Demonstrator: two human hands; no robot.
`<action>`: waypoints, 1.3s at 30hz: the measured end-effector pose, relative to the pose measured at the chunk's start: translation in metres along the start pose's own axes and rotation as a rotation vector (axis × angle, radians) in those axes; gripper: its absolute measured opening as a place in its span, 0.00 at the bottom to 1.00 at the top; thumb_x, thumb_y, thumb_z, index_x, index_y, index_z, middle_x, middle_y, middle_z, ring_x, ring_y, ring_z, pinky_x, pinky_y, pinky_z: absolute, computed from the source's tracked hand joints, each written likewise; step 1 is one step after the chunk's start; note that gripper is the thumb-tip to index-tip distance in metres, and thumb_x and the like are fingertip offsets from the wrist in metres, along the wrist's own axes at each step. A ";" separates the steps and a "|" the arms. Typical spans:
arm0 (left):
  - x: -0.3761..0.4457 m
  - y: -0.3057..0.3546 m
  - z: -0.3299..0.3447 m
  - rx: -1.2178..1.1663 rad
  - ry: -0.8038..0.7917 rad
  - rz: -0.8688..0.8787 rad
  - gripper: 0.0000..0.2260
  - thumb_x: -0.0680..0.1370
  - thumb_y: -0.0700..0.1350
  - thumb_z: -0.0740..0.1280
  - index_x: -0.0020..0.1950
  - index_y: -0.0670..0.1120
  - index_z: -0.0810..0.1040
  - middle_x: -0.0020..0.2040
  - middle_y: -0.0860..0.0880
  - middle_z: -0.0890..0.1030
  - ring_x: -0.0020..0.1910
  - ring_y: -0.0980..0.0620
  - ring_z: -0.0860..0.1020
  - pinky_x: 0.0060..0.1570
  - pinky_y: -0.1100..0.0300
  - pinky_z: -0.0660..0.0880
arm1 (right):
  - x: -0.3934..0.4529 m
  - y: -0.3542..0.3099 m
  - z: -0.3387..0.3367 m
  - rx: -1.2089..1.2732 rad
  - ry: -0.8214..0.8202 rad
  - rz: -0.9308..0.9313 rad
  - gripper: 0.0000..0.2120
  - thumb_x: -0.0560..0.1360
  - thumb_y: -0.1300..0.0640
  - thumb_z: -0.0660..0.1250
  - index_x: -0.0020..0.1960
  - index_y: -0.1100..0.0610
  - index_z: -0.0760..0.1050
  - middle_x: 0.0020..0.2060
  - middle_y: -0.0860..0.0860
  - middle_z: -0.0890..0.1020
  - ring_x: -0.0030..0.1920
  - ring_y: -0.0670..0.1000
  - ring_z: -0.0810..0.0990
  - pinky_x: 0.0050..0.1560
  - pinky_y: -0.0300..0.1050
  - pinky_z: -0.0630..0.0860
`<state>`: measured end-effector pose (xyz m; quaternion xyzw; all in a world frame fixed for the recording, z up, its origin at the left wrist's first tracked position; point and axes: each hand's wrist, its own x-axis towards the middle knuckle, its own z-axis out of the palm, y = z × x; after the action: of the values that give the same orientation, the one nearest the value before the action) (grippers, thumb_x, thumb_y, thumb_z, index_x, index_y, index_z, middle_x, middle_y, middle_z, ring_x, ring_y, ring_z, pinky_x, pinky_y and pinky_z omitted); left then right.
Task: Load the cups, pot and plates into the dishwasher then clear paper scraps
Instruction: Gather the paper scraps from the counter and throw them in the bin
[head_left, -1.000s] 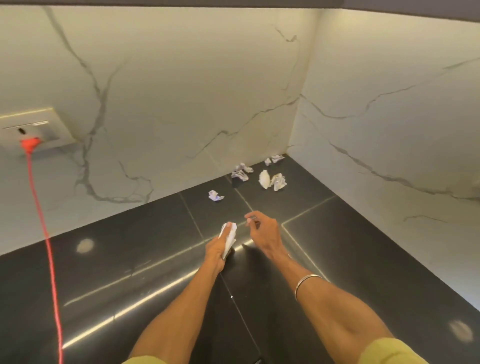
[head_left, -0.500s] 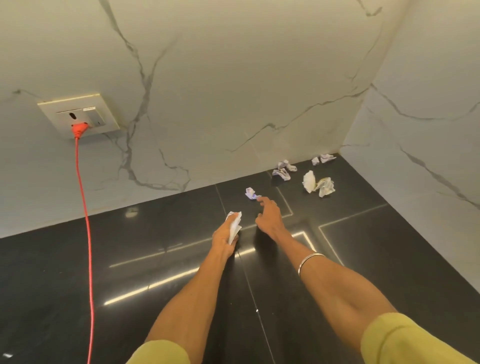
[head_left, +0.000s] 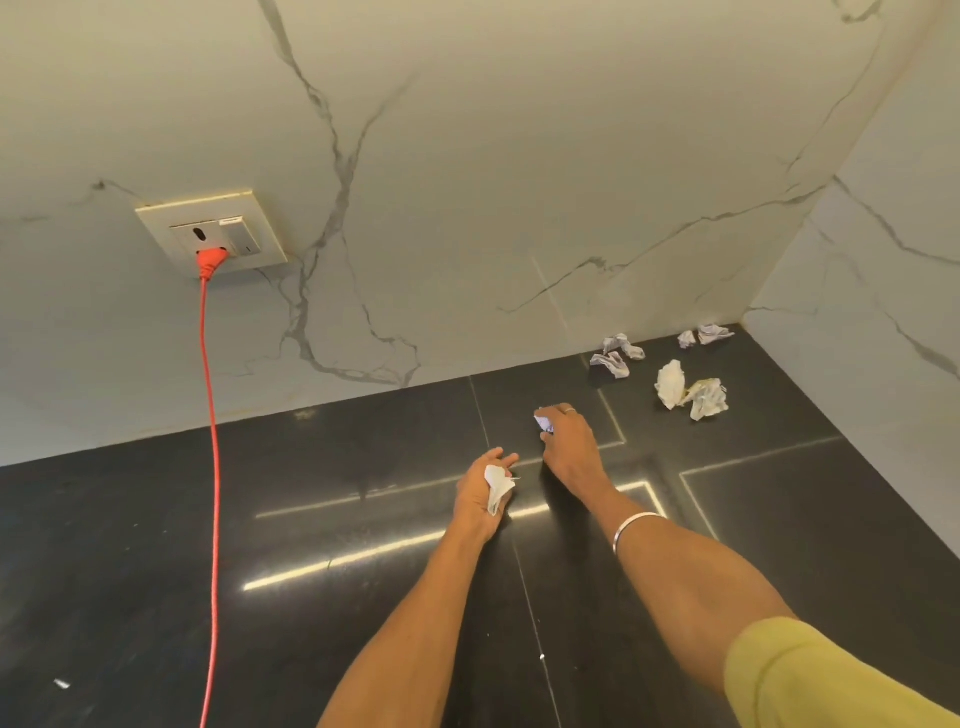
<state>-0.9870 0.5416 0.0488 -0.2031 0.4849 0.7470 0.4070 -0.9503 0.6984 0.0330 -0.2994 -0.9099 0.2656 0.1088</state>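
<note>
- Head view: the right hand (head_left: 569, 441) covered most of a small scrap (head_left: 544, 422) it pinched on the black counter (head_left: 311, 519) (print unreadable).
- The left hand (head_left: 480, 493) clutched white crumpled paper (head_left: 497, 486).
- More scraps (head_left: 691, 387) lay in the counter's far right corner, against marble walls (head_left: 519, 156).

Shiny black countertop (head_left: 260, 545) with pale seam lines running across it, backed by white marble-look walls (head_left: 467, 182) with grey veins. There's a cream socket plate (head_left: 212, 236) on the back wall, orange plug (head_left: 210, 260) in it, and its orange cord (head_left: 213, 467) drops straight down over the counter.
</note>
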 end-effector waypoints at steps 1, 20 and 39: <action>0.001 0.000 0.002 -0.011 0.009 -0.002 0.10 0.79 0.34 0.61 0.56 0.42 0.78 0.49 0.43 0.84 0.28 0.53 0.80 0.25 0.65 0.73 | -0.004 0.002 -0.001 0.020 0.005 0.031 0.17 0.76 0.67 0.67 0.62 0.55 0.78 0.57 0.54 0.78 0.55 0.56 0.79 0.56 0.48 0.77; -0.011 -0.002 -0.016 -0.567 -0.102 -0.064 0.11 0.81 0.40 0.56 0.43 0.42 0.74 0.30 0.44 0.77 0.30 0.51 0.78 0.33 0.61 0.78 | -0.075 -0.071 -0.023 0.578 -0.096 0.027 0.05 0.70 0.58 0.76 0.46 0.53 0.86 0.40 0.45 0.86 0.41 0.41 0.85 0.46 0.36 0.81; -0.016 -0.017 -0.029 -0.573 -0.320 -0.136 0.17 0.84 0.43 0.54 0.63 0.34 0.74 0.62 0.32 0.77 0.60 0.36 0.77 0.62 0.37 0.73 | -0.084 -0.053 -0.017 0.301 -0.031 0.154 0.08 0.68 0.52 0.78 0.47 0.48 0.86 0.45 0.43 0.85 0.41 0.38 0.79 0.41 0.30 0.70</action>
<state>-0.9668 0.5124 0.0373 -0.2216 0.1703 0.8464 0.4533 -0.9032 0.6187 0.0727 -0.3445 -0.8357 0.4113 0.1175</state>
